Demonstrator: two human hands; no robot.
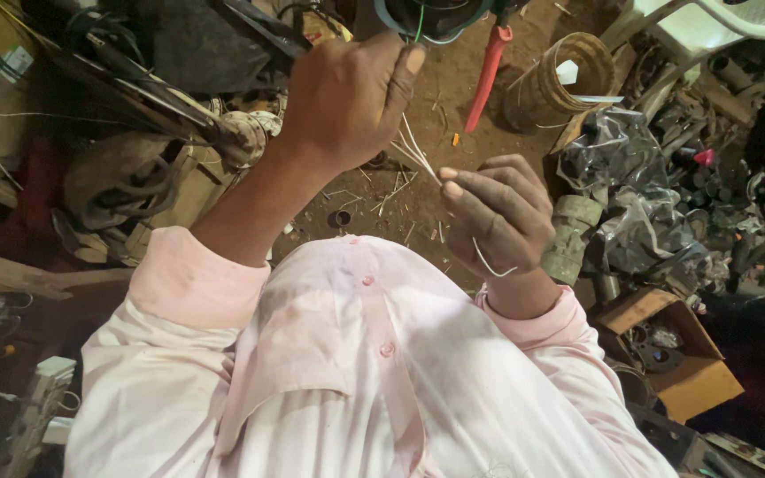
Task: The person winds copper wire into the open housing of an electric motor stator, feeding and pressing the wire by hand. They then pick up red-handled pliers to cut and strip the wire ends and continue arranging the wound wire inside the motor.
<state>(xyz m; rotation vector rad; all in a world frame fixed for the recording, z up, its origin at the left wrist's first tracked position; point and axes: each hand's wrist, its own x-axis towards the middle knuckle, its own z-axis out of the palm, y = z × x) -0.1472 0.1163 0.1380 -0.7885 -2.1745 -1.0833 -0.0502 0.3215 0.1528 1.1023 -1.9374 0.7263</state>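
Note:
My left hand [347, 93] is raised and closed around a bundle of thin white strands [418, 152] that run down and to the right. My right hand [499, 212] pinches the lower end of those strands between thumb and fingers, and one strand curls out below the palm [489, 264]. Above the left hand hangs a dark round object with green and white wires [422, 19]. My pink shirt [356, 372] fills the lower part of the view.
A red-handled tool [489, 75] lies on the dirt floor beside a round woven basket [560, 80]. Crumpled plastic bags [630, 177] and metal parts pile up at right, with a cardboard box [679, 358] below. Cables and scrap crowd the left.

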